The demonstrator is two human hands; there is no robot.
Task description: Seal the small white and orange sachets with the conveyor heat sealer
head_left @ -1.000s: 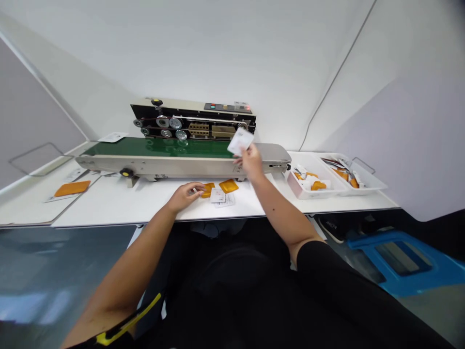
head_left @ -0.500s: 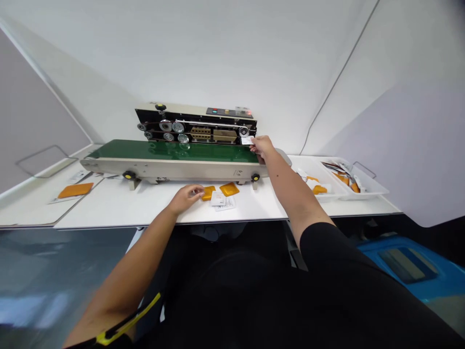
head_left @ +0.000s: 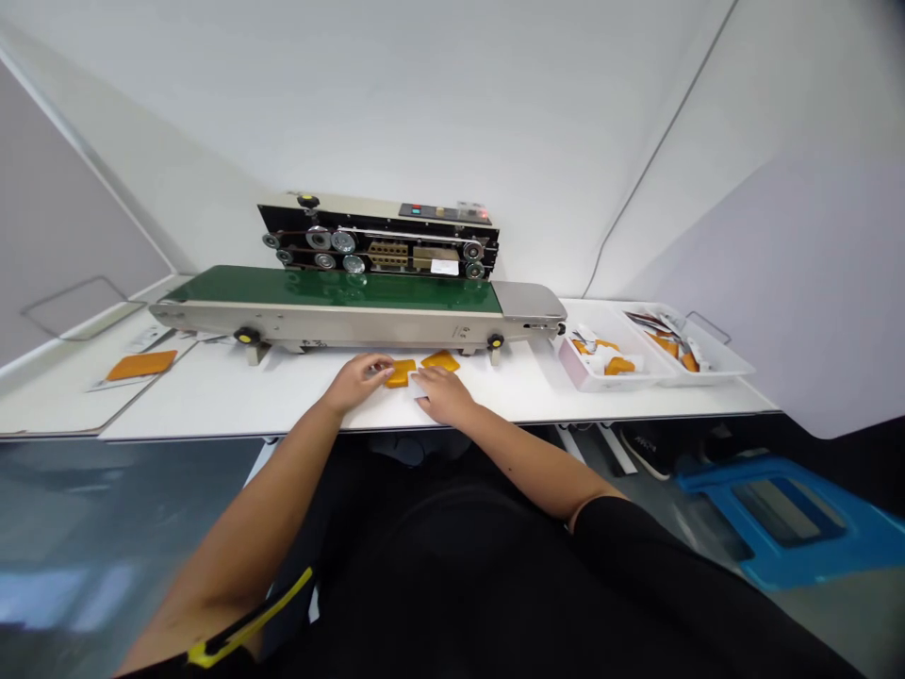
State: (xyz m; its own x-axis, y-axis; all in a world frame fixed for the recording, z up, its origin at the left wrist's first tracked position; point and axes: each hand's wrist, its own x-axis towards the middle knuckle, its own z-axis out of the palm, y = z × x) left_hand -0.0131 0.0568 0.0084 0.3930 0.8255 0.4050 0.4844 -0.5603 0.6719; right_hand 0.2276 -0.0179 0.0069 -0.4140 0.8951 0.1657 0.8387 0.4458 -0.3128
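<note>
- The left hand (head_left: 357, 382) is seen curled loosely on the table, its fingertips right up against a flat orange pouch (head_left: 400, 373); whether that pouch is gripped cannot be told.
- The right hand (head_left: 442, 396) is pressed low with its fingers bent over white paper slips (head_left: 419, 386), which are mostly hidden; no firm hold can be made out.
- A second glossy orange pouch (head_left: 439, 360) is spotted just beyond that hand, lying flat on the smooth white table (head_left: 283, 401).
- Off to the left, a third orange pouch (head_left: 139, 365) is laid on a pale paper sheet (head_left: 95, 387).
- Off to the right, white plastic trays (head_left: 578, 375) are heaped with crumpled orange-and-white packets (head_left: 608, 358).
- Along the far edge, a beige metal band sealer (head_left: 378, 236) is mounted behind its green conveyor belt (head_left: 332, 289), with a white slip (head_left: 444, 267) caught beside its round steel wheels (head_left: 343, 241).
</note>
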